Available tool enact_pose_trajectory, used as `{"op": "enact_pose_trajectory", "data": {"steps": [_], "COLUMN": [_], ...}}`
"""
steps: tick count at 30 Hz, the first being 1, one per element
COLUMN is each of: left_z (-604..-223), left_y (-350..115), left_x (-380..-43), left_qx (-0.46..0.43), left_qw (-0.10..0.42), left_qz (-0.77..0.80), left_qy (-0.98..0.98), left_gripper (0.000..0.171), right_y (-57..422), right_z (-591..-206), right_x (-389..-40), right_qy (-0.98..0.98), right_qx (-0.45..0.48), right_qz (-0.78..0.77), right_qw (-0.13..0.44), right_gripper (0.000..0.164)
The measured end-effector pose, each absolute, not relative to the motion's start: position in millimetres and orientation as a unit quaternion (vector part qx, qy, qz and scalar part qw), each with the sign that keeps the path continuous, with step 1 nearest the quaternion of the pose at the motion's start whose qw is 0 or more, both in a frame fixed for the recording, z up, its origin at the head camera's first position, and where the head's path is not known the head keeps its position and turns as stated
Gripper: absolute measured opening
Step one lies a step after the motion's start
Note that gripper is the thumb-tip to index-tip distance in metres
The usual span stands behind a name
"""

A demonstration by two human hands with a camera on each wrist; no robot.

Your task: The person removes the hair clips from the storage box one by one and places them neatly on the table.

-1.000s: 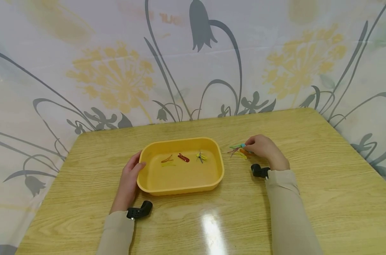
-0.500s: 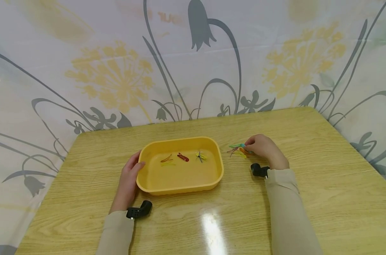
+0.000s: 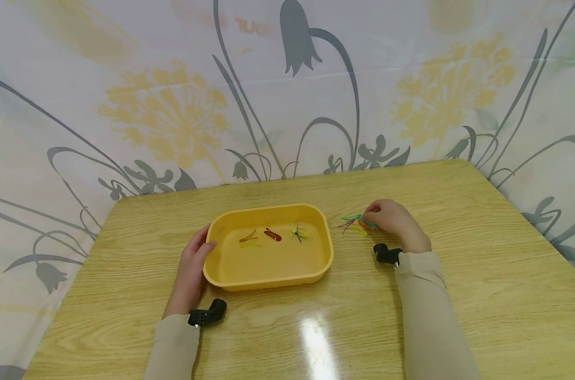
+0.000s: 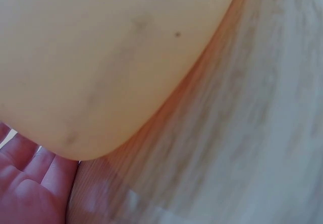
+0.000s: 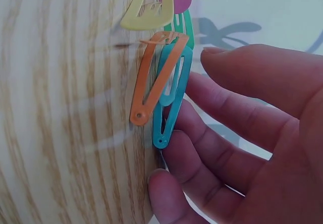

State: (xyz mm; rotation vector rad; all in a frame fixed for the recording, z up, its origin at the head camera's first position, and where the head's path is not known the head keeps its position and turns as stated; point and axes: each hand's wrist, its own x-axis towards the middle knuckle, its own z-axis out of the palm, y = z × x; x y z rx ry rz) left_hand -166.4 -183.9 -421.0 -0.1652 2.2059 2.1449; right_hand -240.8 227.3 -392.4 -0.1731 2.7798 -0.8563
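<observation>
My left hand (image 3: 192,261) grips the left end of a yellow plastic tray (image 3: 268,282), its thumb over the rim; the left wrist view shows the fingers (image 4: 30,168) by the tray's outer wall. Right of the tray, my right hand (image 3: 392,219) is low over a small pile of snap hair clips. In the right wrist view its thumb (image 5: 262,70) stands apart from the bent fingers (image 5: 194,143), which are right beside a teal hair clip (image 5: 174,108). An orange hair clip (image 5: 146,88) partly covers the teal one. Yellow (image 5: 151,17), purple and green clips lie beyond.
Inside the tray lie a red hair clip (image 3: 272,235), an orange-brown clip (image 3: 248,236), a yellow clip (image 3: 251,245) and a yellow and blue cluster (image 3: 299,234). The wooden table (image 3: 363,316) meets a flower-printed cloth backdrop (image 3: 268,105).
The teal clip at my right fingertips has dropped onto the pile, lying lower and further right. The right hand has barely moved; the left hand and tray are still.
</observation>
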Motion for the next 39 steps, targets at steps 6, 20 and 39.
{"op": "enact_pose_trajectory", "data": {"steps": [6,20,39], "left_z": [-422.4,-405.2,-405.4], "left_y": [-184.5,-176.8,-176.7], "left_x": [-166.7,-159.6,-159.7], "left_qx": [-0.054,-0.057,-0.057], "left_qw": [0.033,0.041,0.037], "left_qz": [0.699,0.702,0.708], "left_qy": [0.712,0.709,0.703], "left_gripper": [0.044,0.044,0.044], "right_y": [226.2,219.5,193.5], "right_z": [-392.2,-389.5,-381.2], "right_x": [-240.9,-243.5,-245.1], "right_qy": [0.949,0.938,0.942], "right_qx": [-0.055,-0.059,-0.105], "right_qz": [-0.294,-0.338,-0.316], "right_qw": [0.098,0.043,0.037], "right_gripper": [0.034,0.032,0.027]}}
